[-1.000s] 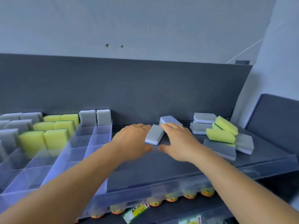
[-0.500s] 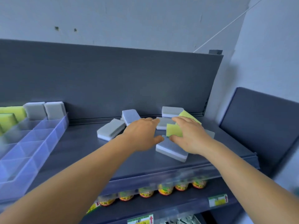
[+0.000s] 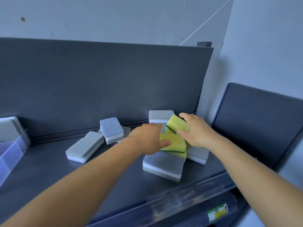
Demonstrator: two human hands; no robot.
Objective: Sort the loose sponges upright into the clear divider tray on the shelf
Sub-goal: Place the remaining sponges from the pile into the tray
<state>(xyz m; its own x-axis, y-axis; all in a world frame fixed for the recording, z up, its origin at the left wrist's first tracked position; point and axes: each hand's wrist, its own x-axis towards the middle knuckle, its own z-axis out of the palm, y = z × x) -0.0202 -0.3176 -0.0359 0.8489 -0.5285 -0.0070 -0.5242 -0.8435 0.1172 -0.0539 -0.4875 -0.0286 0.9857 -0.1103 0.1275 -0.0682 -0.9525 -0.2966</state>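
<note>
Currently gripping yellow sponges: left hand (image 3: pixel 148 139) pinching lower yellow sponge (image 3: pixel 172 143), right hand (image 3: pixel 196 131) curled round upper yellow sponge (image 3: pixel 177 124), both right of frame centre, atop grey sponges (image 3: pixel 163 164) on shelf (image 3: pixel 49 174). Clear divider tray (image 3: pixel 11 149) at left edge. Likely light, soft, compressible. Recommended grip: across short edges, gently, avoiding crush; stand upright in compartment.

my right hand (image 3: pixel 199 134) grips the upper yellow sponge (image 3: pixel 177 126); my left hand (image 3: pixel 147 140) pinches the lower yellow sponge (image 3: pixel 174 144) just beside it, grey sponges (image 3: pixel 162 166) beneath.
</note>
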